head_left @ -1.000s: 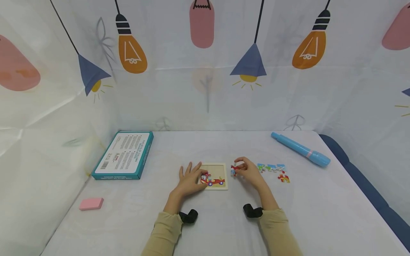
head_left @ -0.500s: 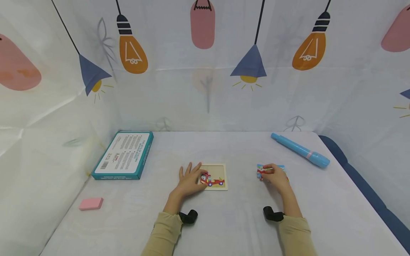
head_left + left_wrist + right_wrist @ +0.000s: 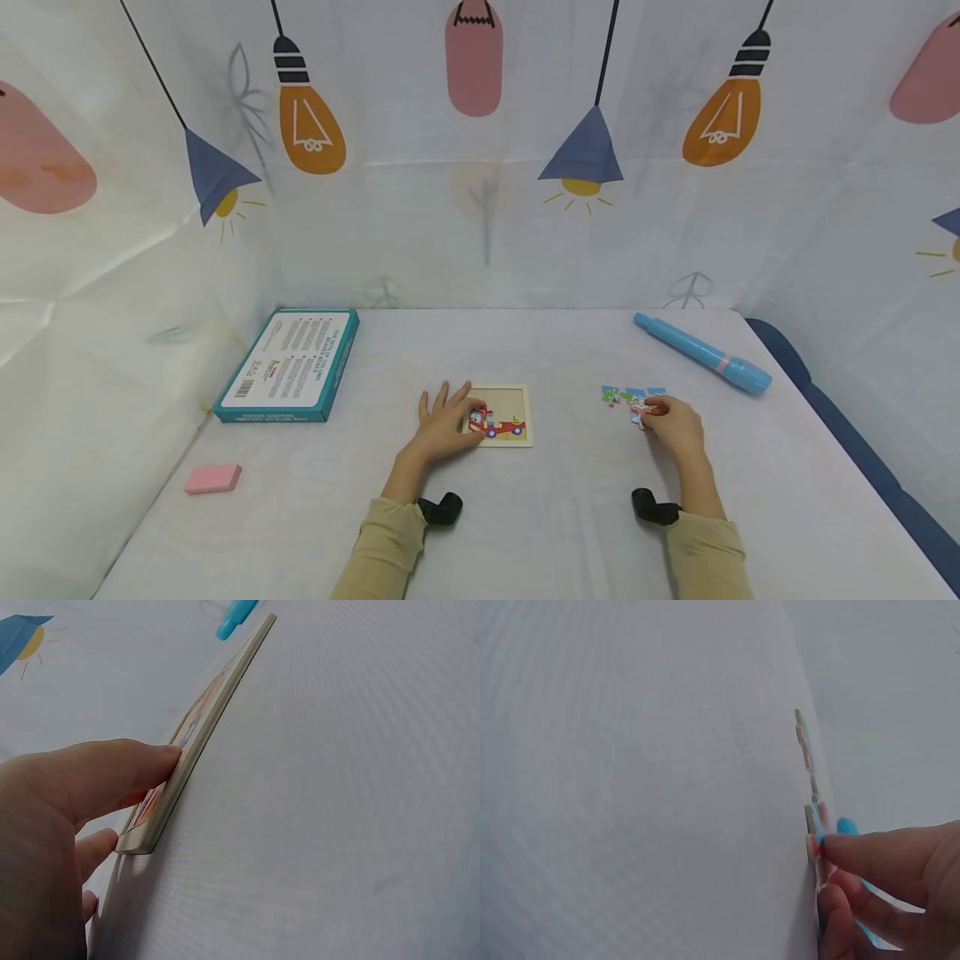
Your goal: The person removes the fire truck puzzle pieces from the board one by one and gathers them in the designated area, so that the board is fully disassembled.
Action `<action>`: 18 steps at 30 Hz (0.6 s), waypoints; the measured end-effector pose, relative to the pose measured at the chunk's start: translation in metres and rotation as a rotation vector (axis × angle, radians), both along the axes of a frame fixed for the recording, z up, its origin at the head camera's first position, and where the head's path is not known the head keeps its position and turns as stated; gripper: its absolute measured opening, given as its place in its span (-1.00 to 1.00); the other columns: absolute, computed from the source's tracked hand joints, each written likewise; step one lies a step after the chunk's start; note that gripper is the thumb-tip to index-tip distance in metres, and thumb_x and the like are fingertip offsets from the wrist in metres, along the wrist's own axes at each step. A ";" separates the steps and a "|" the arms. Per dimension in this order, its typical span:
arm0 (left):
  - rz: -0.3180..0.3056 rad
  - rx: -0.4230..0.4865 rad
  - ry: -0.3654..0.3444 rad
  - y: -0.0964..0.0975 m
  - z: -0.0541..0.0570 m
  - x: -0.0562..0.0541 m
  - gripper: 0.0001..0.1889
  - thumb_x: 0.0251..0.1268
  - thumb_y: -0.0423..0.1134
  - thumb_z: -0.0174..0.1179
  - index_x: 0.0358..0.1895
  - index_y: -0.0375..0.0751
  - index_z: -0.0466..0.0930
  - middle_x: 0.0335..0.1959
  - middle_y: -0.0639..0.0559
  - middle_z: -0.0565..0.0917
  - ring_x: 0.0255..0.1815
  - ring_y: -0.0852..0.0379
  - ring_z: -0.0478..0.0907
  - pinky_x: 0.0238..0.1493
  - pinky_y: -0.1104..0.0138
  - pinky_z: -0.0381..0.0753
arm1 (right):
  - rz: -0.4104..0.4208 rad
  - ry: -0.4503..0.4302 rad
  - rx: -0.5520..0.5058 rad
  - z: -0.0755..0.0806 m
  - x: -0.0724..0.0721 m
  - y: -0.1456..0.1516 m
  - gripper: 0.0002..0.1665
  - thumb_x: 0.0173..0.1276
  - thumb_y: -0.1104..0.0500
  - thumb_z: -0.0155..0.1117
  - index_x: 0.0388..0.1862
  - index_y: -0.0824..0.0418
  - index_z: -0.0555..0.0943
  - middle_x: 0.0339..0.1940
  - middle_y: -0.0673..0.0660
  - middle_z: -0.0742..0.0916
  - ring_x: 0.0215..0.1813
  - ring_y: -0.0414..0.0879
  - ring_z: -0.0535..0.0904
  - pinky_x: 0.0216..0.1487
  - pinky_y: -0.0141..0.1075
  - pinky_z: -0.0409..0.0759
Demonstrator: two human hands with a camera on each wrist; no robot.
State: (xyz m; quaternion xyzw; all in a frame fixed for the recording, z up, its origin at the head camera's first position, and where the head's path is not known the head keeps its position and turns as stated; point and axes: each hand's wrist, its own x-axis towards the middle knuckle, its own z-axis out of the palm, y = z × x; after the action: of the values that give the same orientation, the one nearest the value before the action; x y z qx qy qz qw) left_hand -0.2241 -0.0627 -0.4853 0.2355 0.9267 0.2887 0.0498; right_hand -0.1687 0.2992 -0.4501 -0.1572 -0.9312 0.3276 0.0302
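My left hand (image 3: 442, 423) rests with spread fingers on the left end of a small wooden puzzle tray (image 3: 529, 417); its thumb (image 3: 161, 761) touches the tray's long edge in the left wrist view. Inside the tray, joined pieces form a red truck (image 3: 510, 427), and the upper part shows bare wood. My right hand (image 3: 677, 429) pinches a red and blue puzzle piece (image 3: 637, 419) between thumb and fingers, close over the table. Just beyond it lie several loose puzzle pieces (image 3: 611, 393) with green and blue parts. Fingers partly hide the pinched piece and its neighbours.
A teal-edged box (image 3: 288, 358) lies at the back left, with a pink block (image 3: 213, 478) nearer me. At the back right is a blue marker-shaped tube (image 3: 701, 352). A dark blue chair back (image 3: 862, 425) stands past the table's right edge.
My right hand has carried the pinched piece from beside the tray rightward to the loose pieces, then slightly further right. The left hand has stayed on the tray.
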 end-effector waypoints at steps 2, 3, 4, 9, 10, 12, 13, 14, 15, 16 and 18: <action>0.000 0.002 0.004 0.000 0.000 0.000 -0.51 0.02 -0.02 0.24 0.10 0.04 0.48 0.44 -0.02 0.15 0.46 -0.25 -0.19 0.29 -0.19 -0.46 | -0.009 0.002 0.017 -0.001 0.000 0.000 -0.58 0.16 0.28 0.22 -0.01 0.48 0.52 -0.24 0.38 0.63 -0.19 0.19 0.51 -0.19 -0.04 0.41; 0.000 0.003 0.004 0.000 0.000 0.000 -0.51 0.02 -0.02 0.24 0.10 0.04 0.48 0.44 -0.03 0.15 0.46 -0.25 -0.19 0.29 -0.19 -0.45 | -0.011 0.004 0.028 -0.002 0.000 0.000 -0.58 0.16 0.28 0.22 -0.01 0.47 0.52 -0.24 0.38 0.63 -0.20 0.19 0.51 -0.20 -0.03 0.41; 0.001 0.004 0.003 0.000 0.000 0.000 -0.51 0.02 -0.02 0.24 0.10 0.04 0.48 0.44 -0.03 0.15 0.46 -0.25 -0.19 0.29 -0.19 -0.46 | -0.013 0.005 0.035 -0.002 -0.001 0.000 -0.57 0.15 0.28 0.22 -0.01 0.47 0.52 -0.25 0.38 0.63 -0.21 0.19 0.51 -0.21 -0.03 0.41; 0.002 0.007 0.004 0.000 0.000 0.001 -0.50 0.01 -0.02 0.24 0.10 0.03 0.47 0.43 -0.03 0.15 0.46 -0.26 -0.18 0.29 -0.20 -0.45 | -0.042 0.024 0.018 -0.002 -0.003 -0.003 -0.57 0.19 0.26 0.23 0.02 0.45 0.51 -0.29 0.31 0.62 -0.30 0.09 0.51 -0.34 -0.20 0.40; 0.002 0.006 0.006 0.000 0.001 0.001 -0.50 0.01 -0.02 0.24 0.10 0.03 0.47 0.43 -0.03 0.15 0.46 -0.26 -0.18 0.29 -0.20 -0.45 | -0.049 0.028 0.002 -0.001 -0.004 -0.005 -0.58 0.20 0.26 0.22 0.02 0.45 0.51 -0.30 0.29 0.62 -0.33 0.05 0.51 -0.37 -0.25 0.39; 0.004 0.004 0.008 0.000 0.000 0.000 -0.50 0.01 -0.02 0.24 0.11 0.03 0.47 0.43 -0.03 0.16 0.46 -0.26 -0.18 0.29 -0.20 -0.45 | -0.059 0.045 -0.050 0.000 -0.006 -0.009 -0.59 0.20 0.28 0.21 0.02 0.44 0.51 -0.29 0.29 0.61 -0.39 -0.01 0.52 -0.44 -0.33 0.41; 0.004 0.005 0.008 0.000 0.000 0.000 -0.49 0.01 -0.02 0.24 0.11 0.04 0.47 0.43 -0.03 0.16 0.46 -0.26 -0.18 0.29 -0.20 -0.45 | -0.060 0.053 -0.076 0.000 -0.007 -0.011 -0.60 0.20 0.29 0.20 0.02 0.43 0.51 -0.28 0.28 0.61 -0.41 -0.02 0.53 -0.46 -0.36 0.42; 0.005 0.005 0.007 0.000 0.000 0.000 -0.49 0.01 -0.02 0.24 0.11 0.04 0.47 0.43 -0.03 0.16 0.46 -0.25 -0.18 0.30 -0.20 -0.45 | -0.058 0.068 -0.102 0.001 -0.009 -0.014 -0.60 0.20 0.30 0.20 0.02 0.43 0.51 -0.27 0.29 0.61 -0.41 -0.03 0.53 -0.49 -0.38 0.43; 0.006 0.007 0.006 0.000 -0.001 0.000 -0.49 0.00 -0.02 0.24 0.11 0.04 0.47 0.43 -0.03 0.16 0.46 -0.25 -0.18 0.30 -0.20 -0.45 | -0.050 0.084 -0.122 0.001 -0.010 -0.017 -0.61 0.20 0.30 0.20 0.02 0.43 0.51 -0.26 0.31 0.61 -0.39 -0.01 0.55 -0.50 -0.39 0.44; 0.007 0.010 0.004 0.000 -0.001 0.000 -0.49 0.00 -0.02 0.24 0.11 0.04 0.47 0.43 -0.03 0.16 0.46 -0.25 -0.18 0.30 -0.20 -0.45 | -0.041 0.099 -0.138 0.002 -0.012 -0.020 -0.61 0.19 0.31 0.20 0.01 0.43 0.51 -0.24 0.32 0.62 -0.36 0.02 0.57 -0.50 -0.40 0.44; 0.008 0.013 -0.001 0.000 -0.001 0.000 -0.47 -0.01 -0.02 0.24 0.13 0.03 0.46 0.43 -0.02 0.15 0.46 -0.25 -0.19 0.30 -0.19 -0.46 | -0.017 0.122 -0.165 0.002 -0.015 -0.027 -0.60 0.19 0.30 0.21 0.02 0.41 0.51 -0.22 0.33 0.62 -0.26 0.08 0.57 -0.45 -0.40 0.45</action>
State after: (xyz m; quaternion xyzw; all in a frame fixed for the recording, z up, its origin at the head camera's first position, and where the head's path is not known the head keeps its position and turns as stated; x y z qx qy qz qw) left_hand -0.2241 -0.0629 -0.4860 0.2318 0.9258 0.2948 0.0475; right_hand -0.1837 0.2724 -0.4479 -0.1467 -0.8961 0.4118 0.0764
